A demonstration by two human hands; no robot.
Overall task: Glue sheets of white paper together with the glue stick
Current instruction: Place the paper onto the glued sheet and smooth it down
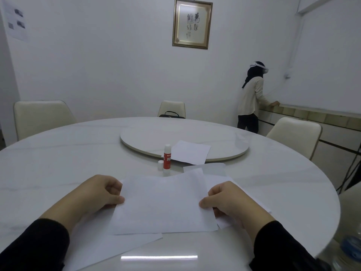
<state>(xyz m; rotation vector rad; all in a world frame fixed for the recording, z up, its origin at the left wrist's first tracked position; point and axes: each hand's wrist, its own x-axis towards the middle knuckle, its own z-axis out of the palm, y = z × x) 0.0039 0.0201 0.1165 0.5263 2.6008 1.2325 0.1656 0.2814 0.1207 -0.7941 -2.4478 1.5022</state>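
Observation:
A white sheet of paper [164, 204] is held up just above the table, with my left hand [99, 192] pinching its left edge and my right hand [226, 200] pinching its right edge. More white sheets [109, 245] lie flat on the table beneath it, and another sheet [213, 169] lies just beyond. The red and white glue stick [167, 157] stands upright and uncapped behind the held sheet, with its white cap [160, 165] standing beside it on the left. A further sheet [190, 152] rests on the edge of the turntable.
The round white table [58, 153] carries a raised turntable [214, 137] in its middle. Cream chairs [41, 116] stand around it, one with a black bag [172, 115]. A person [252, 98] stands at the far right wall. A water bottle [349, 249] is at the lower right.

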